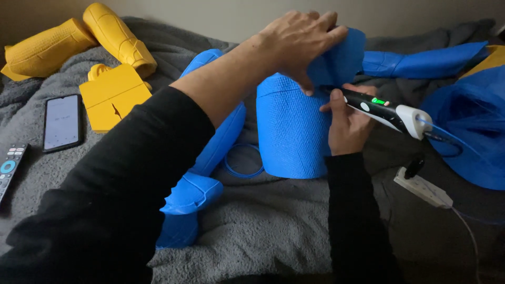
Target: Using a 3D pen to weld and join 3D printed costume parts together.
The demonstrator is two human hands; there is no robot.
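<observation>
L hand (300,39) steadies blue cylinder (292,131); R hand (347,123) holds black-white pen (386,110).

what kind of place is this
Likely a home, on a bed or sofa used as a craft spot: a grey fleece blanket under everything, a phone and TV remote lying on it, and printed blue and yellow parts.

One head-worn camera looks forward and down over the person's own arms. It sits close above a grey blanket (273,221), near the hands.
</observation>
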